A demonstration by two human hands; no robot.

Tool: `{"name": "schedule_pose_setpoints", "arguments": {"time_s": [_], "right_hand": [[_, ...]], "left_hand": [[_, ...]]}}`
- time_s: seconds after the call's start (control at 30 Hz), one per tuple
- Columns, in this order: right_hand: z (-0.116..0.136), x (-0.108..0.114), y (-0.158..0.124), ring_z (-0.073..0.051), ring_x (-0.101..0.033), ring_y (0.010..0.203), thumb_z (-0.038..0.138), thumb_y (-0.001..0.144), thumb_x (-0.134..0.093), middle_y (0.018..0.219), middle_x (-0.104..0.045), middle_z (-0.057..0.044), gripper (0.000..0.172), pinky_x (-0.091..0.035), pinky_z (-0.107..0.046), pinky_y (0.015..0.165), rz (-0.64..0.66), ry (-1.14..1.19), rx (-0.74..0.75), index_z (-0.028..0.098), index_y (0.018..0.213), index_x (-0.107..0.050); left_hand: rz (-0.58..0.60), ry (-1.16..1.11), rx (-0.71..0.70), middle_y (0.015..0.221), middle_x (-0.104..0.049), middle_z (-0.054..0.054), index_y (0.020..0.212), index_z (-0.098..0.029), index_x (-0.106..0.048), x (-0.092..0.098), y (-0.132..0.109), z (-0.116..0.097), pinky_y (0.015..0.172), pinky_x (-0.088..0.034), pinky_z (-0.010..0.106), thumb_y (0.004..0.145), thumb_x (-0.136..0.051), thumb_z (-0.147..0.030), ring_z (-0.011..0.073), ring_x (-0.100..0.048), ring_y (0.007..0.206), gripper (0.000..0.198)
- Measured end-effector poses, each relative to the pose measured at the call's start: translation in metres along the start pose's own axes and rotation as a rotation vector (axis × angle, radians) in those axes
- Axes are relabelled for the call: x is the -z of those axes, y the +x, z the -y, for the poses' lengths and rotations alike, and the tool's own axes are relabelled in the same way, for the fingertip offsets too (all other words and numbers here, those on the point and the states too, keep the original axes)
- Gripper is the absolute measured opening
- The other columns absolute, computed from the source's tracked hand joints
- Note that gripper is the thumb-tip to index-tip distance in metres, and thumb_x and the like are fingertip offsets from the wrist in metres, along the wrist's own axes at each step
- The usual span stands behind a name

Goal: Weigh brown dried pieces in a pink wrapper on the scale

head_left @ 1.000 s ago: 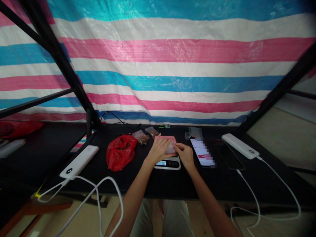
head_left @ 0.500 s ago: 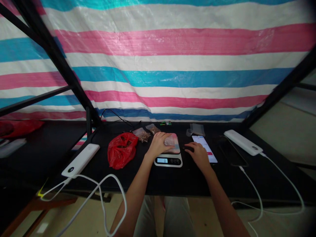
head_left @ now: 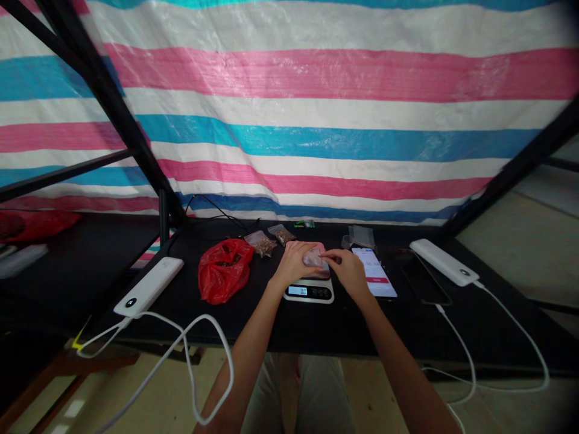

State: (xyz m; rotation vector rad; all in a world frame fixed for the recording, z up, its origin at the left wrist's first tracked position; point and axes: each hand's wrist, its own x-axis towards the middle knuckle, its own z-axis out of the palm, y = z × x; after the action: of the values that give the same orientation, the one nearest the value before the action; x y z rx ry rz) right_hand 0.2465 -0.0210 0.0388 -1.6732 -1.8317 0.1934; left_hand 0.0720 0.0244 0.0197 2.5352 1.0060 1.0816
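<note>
Head view: striped pink, blue and white tarp [head_left: 316, 120] fills the back, black frame bars cross at 10 and 2 o'clock. Black worktop [head_left: 280, 325] spans the lower half. White power bank [head_left: 148, 294] lies at 9 o'clock of the scale with a white cable [head_left: 190, 343] looping off the front edge; second power bank [head_left: 444, 261] at 3 o'clock, also cabled. Red plastic bag [head_left: 225, 269] sits just left of the hands. Phone [head_left: 374, 280], screen lit, lies just right of the right hand; a dark phone [head_left: 420, 278] lies beside it, further right. Digital scale [head_left: 309, 290] sits centre with its display lit. Small clear bag [head_left: 313, 258] is on the scale platform, between both hands. Left hand [head_left: 293, 267] curls around the bag's left side, fingers partly closed on it. Right hand [head_left: 346, 272] pinches at the bag's right edge, thumb and forefinger nearly closed; whether it truly grips is hard to tell. Two small filled clear packets [head_left: 271, 240] lie at 11 o'clock of the scale, empty clear bags [head_left: 359, 236] at 1 o'clock.
</note>
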Motion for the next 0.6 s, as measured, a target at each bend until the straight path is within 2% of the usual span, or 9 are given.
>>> {"name": "schedule_pose_setpoints", "arguments": {"time_s": [0.13, 0.27, 0.43, 0.53, 0.6], "right_hand": [[0.006, -0.012, 0.01, -0.019, -0.057, 0.081, 0.032, 0.08, -0.049, 0.087, -0.067, -0.005, 0.025, -0.04, -0.03, 0.074, 0.067, 0.09, 0.069, 0.021, 0.081, -0.071], [0.007, -0.019, 0.011, -0.017, -0.059, 0.076, 0.039, 0.087, -0.032, 0.086, -0.067, -0.005, 0.042, -0.042, -0.028, 0.069, 0.066, 0.295, 0.006, 0.019, 0.086, -0.069], [0.004, -0.022, 0.009, -0.015, -0.058, 0.065, 0.046, 0.072, -0.056, 0.083, -0.068, -0.004, 0.033, -0.042, -0.026, 0.061, 0.057, 0.252, -0.058, 0.019, 0.083, -0.071], [-0.004, -0.026, 0.01, -0.017, -0.059, 0.066, 0.046, 0.071, -0.055, 0.078, -0.068, -0.004, 0.034, -0.042, -0.027, 0.061, 0.04, 0.298, -0.145, 0.018, 0.083, -0.07], [-0.008, -0.028, 0.01, -0.017, -0.058, 0.063, 0.048, 0.07, -0.056, 0.073, -0.067, -0.004, 0.035, -0.042, -0.027, 0.059, 0.067, 0.249, -0.198, 0.019, 0.084, -0.07]], "left_hand": [[-0.009, -0.012, -0.001, 0.111, -0.061, 0.007, 0.112, -0.018, -0.054, 0.002, -0.001, -0.002, 0.095, -0.036, 0.039, 0.066, -0.065, -0.051, 0.0218, -0.053, 0.104, 0.058], [-0.016, -0.02, 0.003, 0.109, -0.061, 0.007, 0.113, -0.018, -0.054, 0.003, -0.002, -0.002, 0.094, -0.036, 0.038, 0.068, -0.064, -0.05, 0.0212, -0.053, 0.102, 0.055], [-0.011, -0.013, 0.017, 0.111, -0.06, 0.006, 0.114, -0.019, -0.054, 0.001, -0.005, 0.002, 0.096, -0.035, 0.038, 0.067, -0.066, -0.047, 0.0209, -0.051, 0.104, 0.056], [0.012, 0.009, 0.038, 0.113, -0.058, 0.006, 0.116, -0.022, -0.052, 0.001, -0.006, 0.003, 0.097, -0.034, 0.039, 0.067, -0.066, -0.048, 0.0211, -0.05, 0.106, 0.057], [0.001, 0.041, 0.054, 0.115, -0.056, 0.007, 0.121, -0.022, -0.049, 0.004, -0.007, 0.001, 0.1, -0.032, 0.042, 0.064, -0.066, -0.053, 0.0226, -0.048, 0.109, 0.067]]}}
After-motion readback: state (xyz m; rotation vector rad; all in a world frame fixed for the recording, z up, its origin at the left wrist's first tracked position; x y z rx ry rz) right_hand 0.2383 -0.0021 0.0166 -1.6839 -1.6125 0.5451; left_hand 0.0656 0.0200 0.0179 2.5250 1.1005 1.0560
